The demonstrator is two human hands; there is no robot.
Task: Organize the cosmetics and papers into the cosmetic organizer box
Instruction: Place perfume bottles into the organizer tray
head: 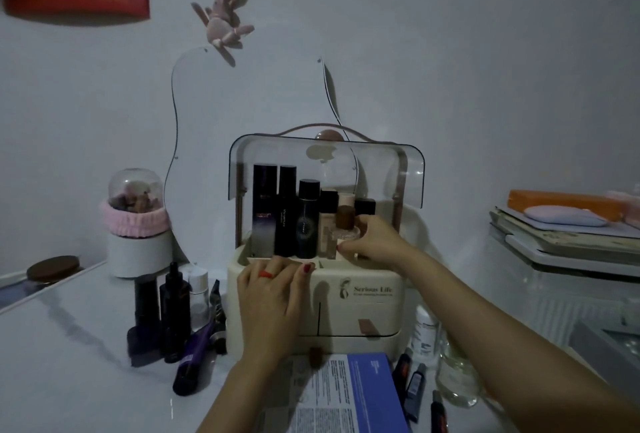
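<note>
The cream cosmetic organizer box [367, 297] stands in the middle of the white table with its clear lid [408, 172] raised. Several dark bottles [287, 221] stand upright in its top compartment. My right hand [374, 242] grips a clear glass bottle with a brown cap [344, 224] at the right of that row, inside the compartment. My left hand [270, 301] rests flat against the box's front left, fingers on its upper rim. Papers with a blue printed sheet [349, 394] lie on the table in front of the box.
Left of the box stand dark bottles [173, 314], a small white bottle [199, 294] and a purple tube [194, 360]. Right of it are a white bottle [425, 332], a clear glass bottle [455, 377] and small tubes [414, 387]. A domed jar [136, 224] sits far left; stacked books [568, 231] lie at the right.
</note>
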